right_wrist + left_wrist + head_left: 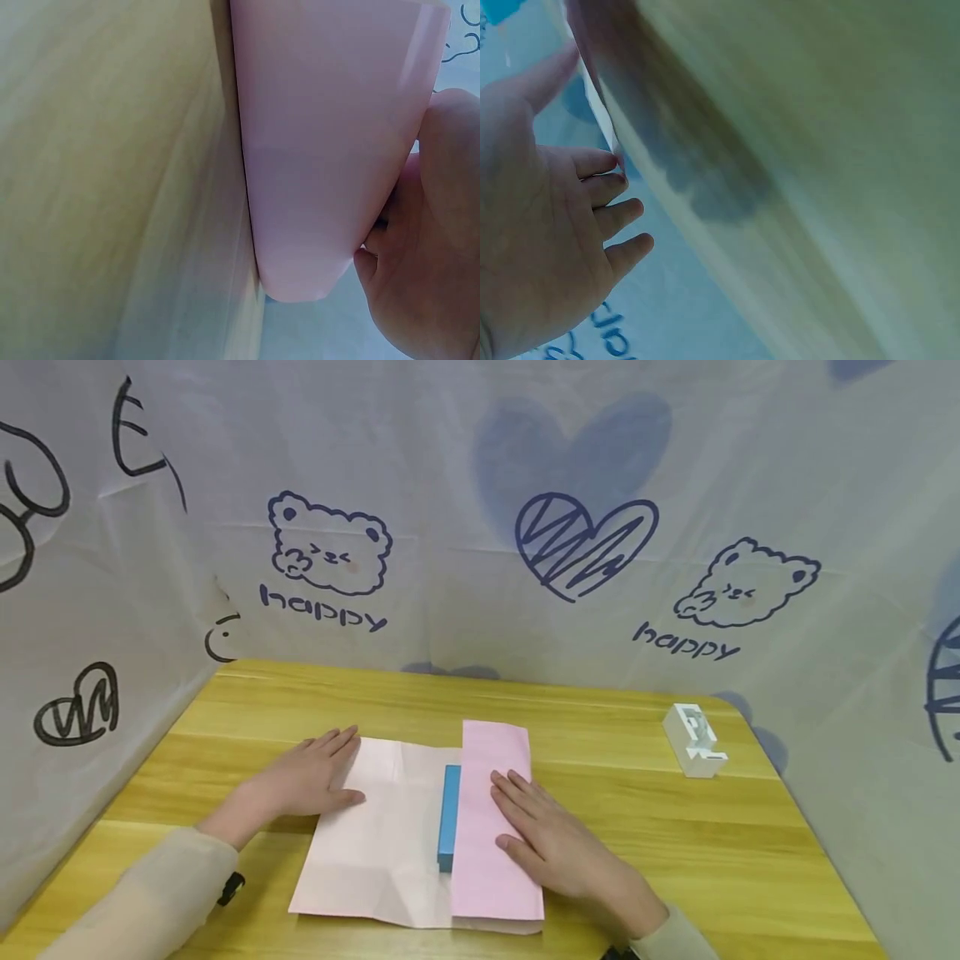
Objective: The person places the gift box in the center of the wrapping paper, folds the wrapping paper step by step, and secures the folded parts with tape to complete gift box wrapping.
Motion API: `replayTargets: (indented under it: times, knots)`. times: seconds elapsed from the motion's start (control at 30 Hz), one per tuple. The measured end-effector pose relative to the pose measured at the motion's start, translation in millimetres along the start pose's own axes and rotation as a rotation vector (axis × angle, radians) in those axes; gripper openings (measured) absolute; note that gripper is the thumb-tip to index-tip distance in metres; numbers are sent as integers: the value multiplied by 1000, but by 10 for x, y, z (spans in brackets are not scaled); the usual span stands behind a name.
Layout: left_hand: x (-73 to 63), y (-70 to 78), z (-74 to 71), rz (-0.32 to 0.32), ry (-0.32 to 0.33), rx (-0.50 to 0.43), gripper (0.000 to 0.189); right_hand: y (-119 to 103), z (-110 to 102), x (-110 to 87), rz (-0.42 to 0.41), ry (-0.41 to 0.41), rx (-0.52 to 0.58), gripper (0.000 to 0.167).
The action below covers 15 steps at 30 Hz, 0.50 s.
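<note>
A sheet of wrapping paper [375, 835], pale inside and pink outside, lies on the table. On it is a blue box [448, 814], its right part hidden beneath the folded-over pink flap [487, 860]. My right hand [555, 839] rests on this flap with its fingers extended. In the right wrist view, the pink paper [322, 142] rises from the table in a curved side beside the right hand [427, 247]. My left hand [311, 777] touches the sheet's upper left edge, fingers fairly straight. The left wrist view shows the left hand's [547, 217] fingertips at the paper edge.
A white tape dispenser [693, 742] stands at the right rear of the wooden table [637, 735]. Behind the table hangs a pale cloth [450, 593] with drawn bears and hearts, which also runs along both sides.
</note>
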<state>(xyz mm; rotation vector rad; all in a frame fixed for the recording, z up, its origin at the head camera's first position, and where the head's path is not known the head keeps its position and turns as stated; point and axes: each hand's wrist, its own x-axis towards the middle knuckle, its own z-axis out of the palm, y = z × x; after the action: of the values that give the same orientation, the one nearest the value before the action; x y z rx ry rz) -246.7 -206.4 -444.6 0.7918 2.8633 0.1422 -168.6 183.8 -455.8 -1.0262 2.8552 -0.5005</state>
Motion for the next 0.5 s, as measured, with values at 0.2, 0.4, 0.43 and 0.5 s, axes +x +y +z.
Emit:
replayTargets:
  times: [0.2,0.4,0.43,0.5]
  knots:
    - [-5,-94,14,-37,-26,-62,103,10,-13,-7,7,14,12,64]
    - [-21,-100,40,-75,-81,-92,109,11,-6,-6,7,10,10,65]
    - [-27,-101,49,-76,-87,-99,109,9,-3,-6,5,11,11,65]
    - [-36,-106,67,-78,-94,-122,107,7,3,-7,3,9,14,64]
